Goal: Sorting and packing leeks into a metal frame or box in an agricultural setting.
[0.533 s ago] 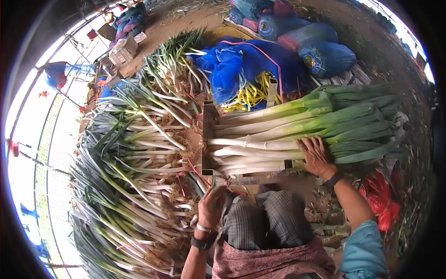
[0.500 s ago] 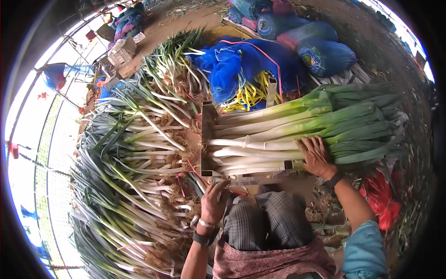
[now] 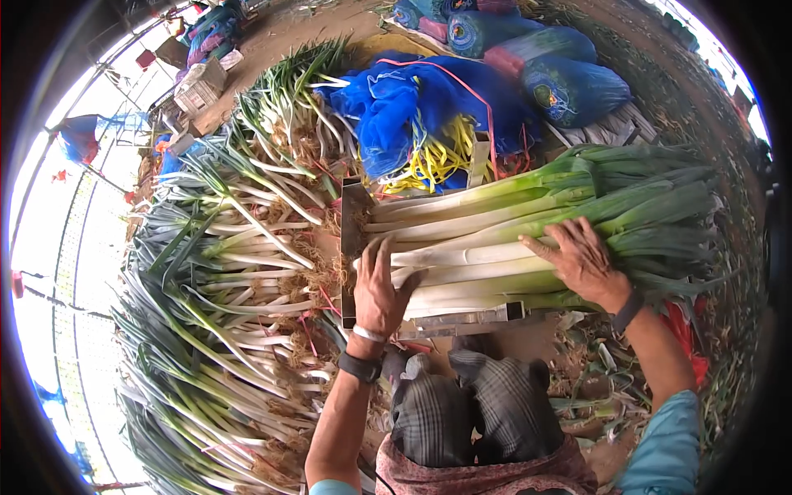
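Trimmed leeks (image 3: 478, 239) lie side by side in a metal frame (image 3: 350, 206), white ends to the left against its end plate, green leaves to the right. My left hand (image 3: 378, 293) rests over the white ends of the nearer leeks beside that plate, fingers stretched forward and thumb apart. Over the middle, where white turns green, my right hand (image 3: 582, 262) lies with its fingers spread. Neither hand wraps round a leek. Some of the white ends are hidden under my left hand.
Untrimmed leeks with roots (image 3: 239, 289) are heaped along the left. Beyond the frame lie blue netting (image 3: 388, 115) and yellow ties (image 3: 437, 157). Filled blue net sacks (image 3: 573, 91) stand at the back right. A pale crate (image 3: 200, 87) sits far left; red plastic (image 3: 683, 334) lies at right.
My left hand has moved up and forward from the frame's near edge onto the leeks' white ends. My right hand has shifted slightly right and farther over the leeks.
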Available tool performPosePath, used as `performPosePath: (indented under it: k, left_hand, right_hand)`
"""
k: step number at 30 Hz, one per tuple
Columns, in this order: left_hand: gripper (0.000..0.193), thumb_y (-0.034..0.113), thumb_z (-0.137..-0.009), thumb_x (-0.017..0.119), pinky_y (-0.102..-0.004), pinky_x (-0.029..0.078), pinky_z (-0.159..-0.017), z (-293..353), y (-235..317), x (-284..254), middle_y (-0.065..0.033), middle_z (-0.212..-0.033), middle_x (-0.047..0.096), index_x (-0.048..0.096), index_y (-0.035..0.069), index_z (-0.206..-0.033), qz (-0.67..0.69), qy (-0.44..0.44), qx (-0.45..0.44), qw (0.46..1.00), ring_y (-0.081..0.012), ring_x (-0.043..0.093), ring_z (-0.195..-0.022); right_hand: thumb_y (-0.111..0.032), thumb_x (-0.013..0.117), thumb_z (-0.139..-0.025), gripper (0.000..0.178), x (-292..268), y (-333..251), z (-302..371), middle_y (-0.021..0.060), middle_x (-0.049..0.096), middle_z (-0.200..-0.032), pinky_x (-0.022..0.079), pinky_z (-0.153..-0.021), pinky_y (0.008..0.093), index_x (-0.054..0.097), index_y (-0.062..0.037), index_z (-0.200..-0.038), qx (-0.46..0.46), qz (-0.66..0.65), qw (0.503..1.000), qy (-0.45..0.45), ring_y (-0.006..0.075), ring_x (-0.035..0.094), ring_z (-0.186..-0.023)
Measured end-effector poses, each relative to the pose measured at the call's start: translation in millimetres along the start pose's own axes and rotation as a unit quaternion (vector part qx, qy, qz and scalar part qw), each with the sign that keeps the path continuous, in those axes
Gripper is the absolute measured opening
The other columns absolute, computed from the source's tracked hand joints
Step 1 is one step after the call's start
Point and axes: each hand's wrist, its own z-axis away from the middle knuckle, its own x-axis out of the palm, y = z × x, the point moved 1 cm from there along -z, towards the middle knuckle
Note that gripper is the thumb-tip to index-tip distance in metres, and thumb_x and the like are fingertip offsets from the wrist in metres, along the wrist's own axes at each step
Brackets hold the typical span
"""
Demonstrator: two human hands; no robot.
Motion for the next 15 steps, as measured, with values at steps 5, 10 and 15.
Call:
performPosePath:
  k: [5,10,15]
  left_hand:
    - [0.029,0.036,-0.082,0.068,-0.0420,0.040,-0.092,-41.2,10.3,13.2,-0.0121,-0.091,0.068,0.071,0.008,-0.091,-0.049,-0.156,-0.080,0.983,-0.0304,0.058,-0.100]
    - [0.016,0.020,-0.089,0.066,-0.0249,0.045,-0.056,-34.5,-34.9,21.5,0.0005,-0.071,0.063,0.068,0.004,-0.087,0.331,0.066,-0.243,0.910,-0.0093,0.057,-0.062]
    - [0.014,0.020,-0.093,0.062,-0.0199,0.034,-0.042,-25.5,-54.0,-55.2,0.0046,-0.067,0.053,0.063,0.007,-0.094,0.412,0.208,-0.332,0.823,-0.0044,0.044,-0.050]
  right_hand:
    - [-0.003,0.054,-0.079,0.061,-12.3,11.6,-18.0,0.0083,0.053,-0.101,0.039,-0.088,0.0434,0.050,-0.0253,-0.136,-0.043,0.069,0.994,0.074,0.0254,0.052,-0.095]
    - [-0.001,0.060,-0.074,0.067,-8.3,11.3,-26.9,0.0088,0.053,-0.104,0.038,-0.090,0.0444,0.050,-0.0261,-0.135,-0.036,0.012,0.997,0.069,0.0259,0.053,-0.100]
    - [-0.001,0.063,-0.070,0.073,13.9,46.4,-12.8,0.0089,0.053,-0.105,0.038,-0.090,0.0444,0.049,-0.0264,-0.137,0.000,0.007,1.000,0.030,0.0267,0.052,-0.101]
